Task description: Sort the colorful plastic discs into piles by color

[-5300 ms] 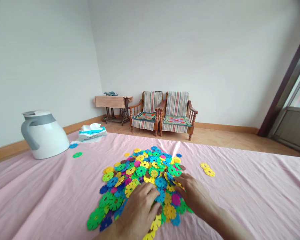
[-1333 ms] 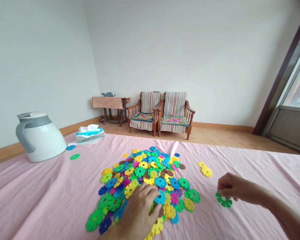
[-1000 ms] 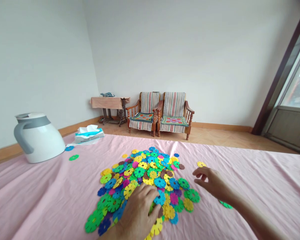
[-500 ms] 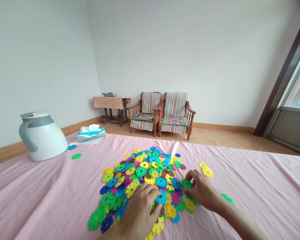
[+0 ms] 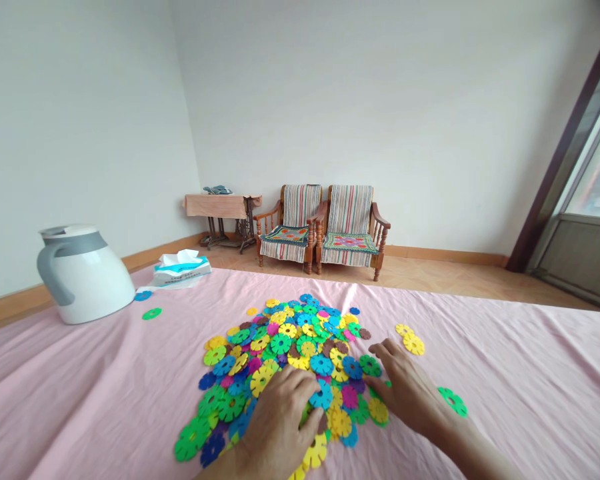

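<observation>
1. Wrinkly pink cloth (image 5: 520, 373), spread under the left hand (image 5: 280, 421) and the right hand (image 5: 407, 385) and way out past both.
2. Two wooden armchairs (image 5: 351, 208) with striped covers, side by side, far beyond both hands.
3. Pile of notched discs (image 5: 300, 364), all colors: runs under the left hand and fans out ahead of it, its right edge just by the right fingertips.
4. White-and-grey pitcher (image 5: 97, 288), upright, well off to the left hand's left.
5. Tissue pack (image 5: 183, 269), ahead of the left hand and leftward, near the pitcher.
6. Left hand: palm down on the pile, fingers bent. Can't tell if it's pinching anything, tbh.
7. Right hand: thumb and fingers spread, with an edge green disc (image 5: 375, 371) showing between their tips.
8. Strays: one lone green disc (image 5: 458, 407) just outside the right wrist, two yellow discs (image 5: 409, 341) together beyond that hand.
</observation>
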The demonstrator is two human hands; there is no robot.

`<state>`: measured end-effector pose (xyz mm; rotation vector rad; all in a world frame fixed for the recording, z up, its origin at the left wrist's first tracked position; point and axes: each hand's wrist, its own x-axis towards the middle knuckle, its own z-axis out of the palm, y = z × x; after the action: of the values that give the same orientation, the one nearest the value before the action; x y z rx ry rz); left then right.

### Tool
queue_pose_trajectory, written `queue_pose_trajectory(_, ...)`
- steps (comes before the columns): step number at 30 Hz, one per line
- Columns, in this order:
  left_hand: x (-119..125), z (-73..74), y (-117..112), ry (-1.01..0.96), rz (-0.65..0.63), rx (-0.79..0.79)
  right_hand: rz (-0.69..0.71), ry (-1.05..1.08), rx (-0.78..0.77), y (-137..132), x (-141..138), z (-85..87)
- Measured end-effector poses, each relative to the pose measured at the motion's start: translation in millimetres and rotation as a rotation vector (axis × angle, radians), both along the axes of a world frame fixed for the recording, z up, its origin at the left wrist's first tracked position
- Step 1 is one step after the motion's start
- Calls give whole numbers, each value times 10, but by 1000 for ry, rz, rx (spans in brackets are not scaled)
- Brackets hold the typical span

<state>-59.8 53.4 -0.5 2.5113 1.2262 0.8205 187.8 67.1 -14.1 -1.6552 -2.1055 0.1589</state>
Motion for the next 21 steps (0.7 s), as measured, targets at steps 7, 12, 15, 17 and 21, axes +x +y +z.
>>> queue_pose_trajectory(7,0,22,4,4,2,-20,-3,53,-25,80,57,-71)
queue_pose_trajectory(12,11,39,8,10,-2,-25,-22,152,-5,107,62,-142)
queue_pose_trajectory(15,15,38,11,10,-3,-17,-32,223,-45,138,98,-180)
queue_pose_trajectory(17,14,30,14,10,-6,-13,-25,243,-52,170,125,-200)
queue_pose_trajectory(21,5,15,12,21,-3,-18,-18,265,-15,259,200,-189)
